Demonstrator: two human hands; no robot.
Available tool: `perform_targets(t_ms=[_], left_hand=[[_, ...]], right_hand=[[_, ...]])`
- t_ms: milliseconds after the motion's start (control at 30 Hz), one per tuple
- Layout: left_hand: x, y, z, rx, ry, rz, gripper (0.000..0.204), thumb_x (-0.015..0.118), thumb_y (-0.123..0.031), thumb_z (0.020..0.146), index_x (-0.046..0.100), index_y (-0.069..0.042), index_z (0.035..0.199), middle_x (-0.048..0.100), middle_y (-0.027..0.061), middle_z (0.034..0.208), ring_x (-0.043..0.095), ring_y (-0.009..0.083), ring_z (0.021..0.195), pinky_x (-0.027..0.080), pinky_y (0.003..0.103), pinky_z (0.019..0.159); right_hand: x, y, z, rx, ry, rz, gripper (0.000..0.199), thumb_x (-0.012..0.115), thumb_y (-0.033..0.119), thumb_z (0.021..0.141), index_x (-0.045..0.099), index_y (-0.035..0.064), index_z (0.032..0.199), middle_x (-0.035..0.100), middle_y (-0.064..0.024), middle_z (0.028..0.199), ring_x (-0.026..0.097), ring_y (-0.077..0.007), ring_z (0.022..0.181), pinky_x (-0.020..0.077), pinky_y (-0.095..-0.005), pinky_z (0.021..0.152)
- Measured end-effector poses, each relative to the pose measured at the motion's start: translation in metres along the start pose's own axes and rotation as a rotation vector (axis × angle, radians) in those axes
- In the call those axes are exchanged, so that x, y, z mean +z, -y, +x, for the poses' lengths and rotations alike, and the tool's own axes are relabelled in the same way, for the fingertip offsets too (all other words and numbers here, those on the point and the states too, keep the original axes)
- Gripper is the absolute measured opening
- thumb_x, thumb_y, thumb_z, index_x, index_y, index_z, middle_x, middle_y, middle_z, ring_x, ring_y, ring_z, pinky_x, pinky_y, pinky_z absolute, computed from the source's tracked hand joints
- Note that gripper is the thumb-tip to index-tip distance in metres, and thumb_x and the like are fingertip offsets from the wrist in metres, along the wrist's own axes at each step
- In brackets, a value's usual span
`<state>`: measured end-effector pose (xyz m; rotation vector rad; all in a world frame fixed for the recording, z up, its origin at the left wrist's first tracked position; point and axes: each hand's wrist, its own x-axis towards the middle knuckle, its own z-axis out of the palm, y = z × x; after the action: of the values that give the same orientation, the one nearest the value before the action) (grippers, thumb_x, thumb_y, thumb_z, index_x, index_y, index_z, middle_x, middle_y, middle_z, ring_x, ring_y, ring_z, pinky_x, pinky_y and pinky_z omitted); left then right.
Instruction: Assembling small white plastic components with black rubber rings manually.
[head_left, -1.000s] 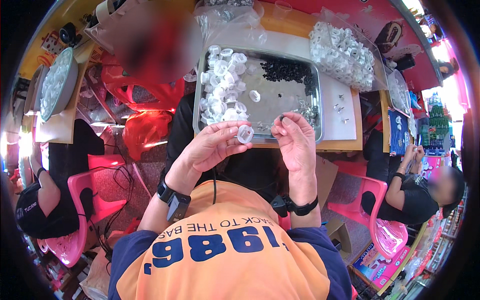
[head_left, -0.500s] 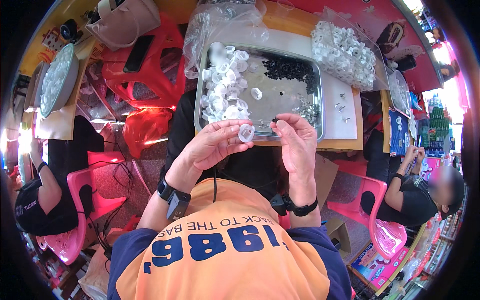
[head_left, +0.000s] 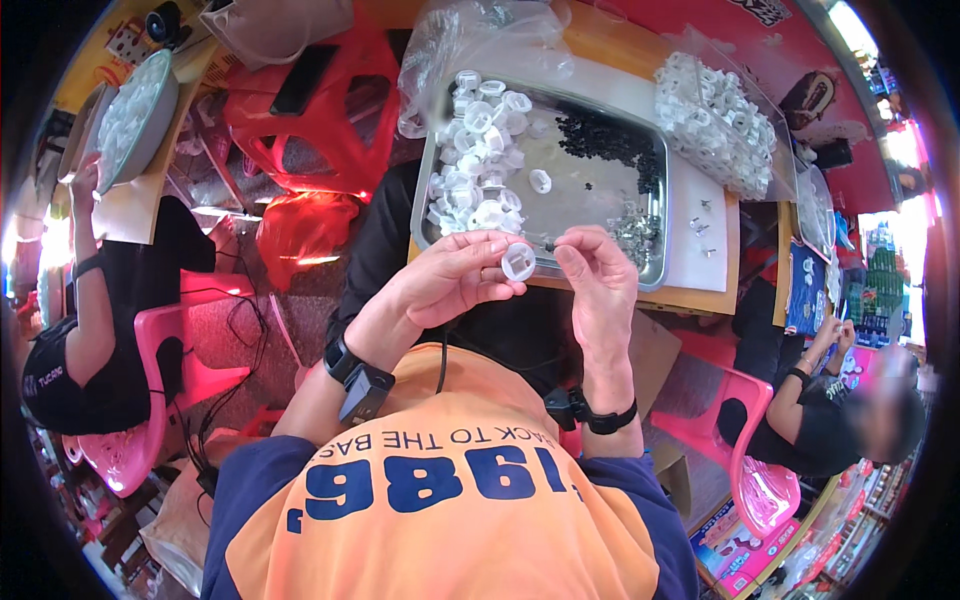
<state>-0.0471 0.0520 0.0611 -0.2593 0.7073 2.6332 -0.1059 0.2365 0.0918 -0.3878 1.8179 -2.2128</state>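
Seen from above, over an orange and navy shirt (head_left: 440, 510): left hand (head_left: 450, 280) closed in a fingertip grip on a small white plastic ring (head_left: 518, 262), held in the air just short of the near rim of a metal tray (head_left: 655, 200). Right hand (head_left: 598, 285) raised just beside the ring, thumb and forefinger pinched shut on a small dark pin (head_left: 548, 243) pointing toward the ring; whether pin and ring touch, impossible to tell. Black bands on both wrists. In the tray, a heap of white rings (head_left: 475, 150) along the left side, a scatter of small black parts (head_left: 610, 140) at the far middle, a cluster of small metal pieces (head_left: 633, 230) at the near right. Tray resting on a wooden counter (head_left: 700, 295), partly over a white sheet (head_left: 695, 215). Clear bag of white rings (head_left: 715, 120) on the counter to the tray's right, crumpled clear plastic (head_left: 470, 40) at its far left corner. Red plastic stool (head_left: 320, 110) on the floor to the left. Other people seated on pink chairs (head_left: 150, 400) at both sides, each busy at a separate counter.
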Motion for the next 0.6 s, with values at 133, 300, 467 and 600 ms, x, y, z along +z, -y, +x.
perform_targets(t_ms=[133,300,467,600], left_hand=[[-0.003,0.000,0.000,0.008,0.025,-0.027,0.031,0.054,-0.021,0.096,0.056,0.002,0.116,0.066,0.0091,0.097,0.067,0.0152,0.081,0.057,0.025,0.073],[-0.009,0.002,0.000,0.017,0.042,-0.079,0.027,0.059,-0.017,0.094,0.060,0.001,0.114,0.066,0.0104,0.098,0.067,0.0191,0.084,0.057,0.027,0.075],[-0.005,0.001,-0.001,0.038,0.014,-0.035,0.027,0.057,-0.018,0.095,0.058,0.002,0.114,0.067,0.0099,0.097,0.067,0.0157,0.081,0.057,0.026,0.075],[-0.007,0.003,0.000,0.065,0.017,-0.040,0.026,0.058,-0.017,0.094,0.059,0.002,0.113,0.066,0.0106,0.097,0.067,0.0163,0.083,0.057,0.027,0.076]], right_hand=[[0.009,0.006,0.001,-0.172,0.090,-0.326,0.009,0.071,0.008,0.083,0.067,0.0032,0.090,0.059,-0.0024,0.089,0.051,-0.0094,0.078,0.0409,-0.0220,0.067],[0.019,0.010,-0.001,-0.228,0.122,-0.504,0.010,0.073,0.008,0.081,0.067,0.0053,0.089,0.059,-0.0035,0.089,0.055,-0.0125,0.079,0.0433,-0.0236,0.066],[0.025,0.010,-0.002,-0.308,0.091,-0.599,0.012,0.074,0.007,0.079,0.067,0.0045,0.088,0.061,-0.0047,0.089,0.059,-0.0149,0.080,0.0493,-0.0277,0.064],[0.023,0.005,-0.002,-0.374,0.095,-0.677,0.011,0.073,0.007,0.080,0.067,0.0037,0.088,0.061,-0.0065,0.090,0.059,-0.0157,0.078,0.0498,-0.0282,0.065]])
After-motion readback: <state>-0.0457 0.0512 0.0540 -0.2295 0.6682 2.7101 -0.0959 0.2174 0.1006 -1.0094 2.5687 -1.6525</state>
